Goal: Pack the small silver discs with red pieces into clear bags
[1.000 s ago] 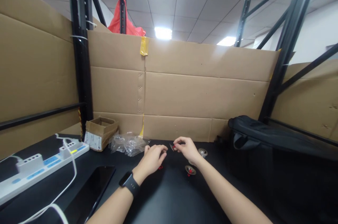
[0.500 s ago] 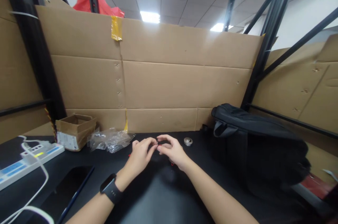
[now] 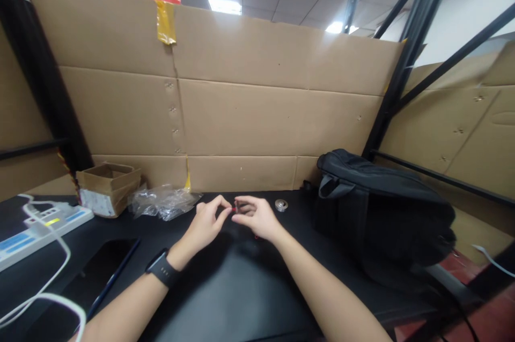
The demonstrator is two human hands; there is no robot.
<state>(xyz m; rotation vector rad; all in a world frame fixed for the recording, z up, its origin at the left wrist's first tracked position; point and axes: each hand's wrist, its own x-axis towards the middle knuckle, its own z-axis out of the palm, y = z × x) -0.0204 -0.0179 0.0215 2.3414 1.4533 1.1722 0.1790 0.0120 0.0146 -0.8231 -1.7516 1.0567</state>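
Above the black tabletop, my left hand (image 3: 208,221) pinches a small red piece (image 3: 234,209) between thumb and index finger. A dark watch (image 3: 162,268) is on the left wrist. My right hand (image 3: 259,217) is curled opposite, its thumb and fingertips closed about the other end of the same piece. The piece is too small and blurred to tell its kind. A tiny red loop (image 3: 256,237) shows just below the right palm; whether it joins the held piece cannot be told.
A tape roll (image 3: 281,205) lies beyond my right hand. Clear plastic packaging (image 3: 164,201) and a small cardboard box (image 3: 108,189) stand back left. A phone-like dark slab (image 3: 100,277) and a white power strip (image 3: 44,234) lie left. A black backpack (image 3: 378,213) occupies the right.
The view has tilted and shifted slightly. My fingertips have drawn a little apart, and more of the red piece shows between them.
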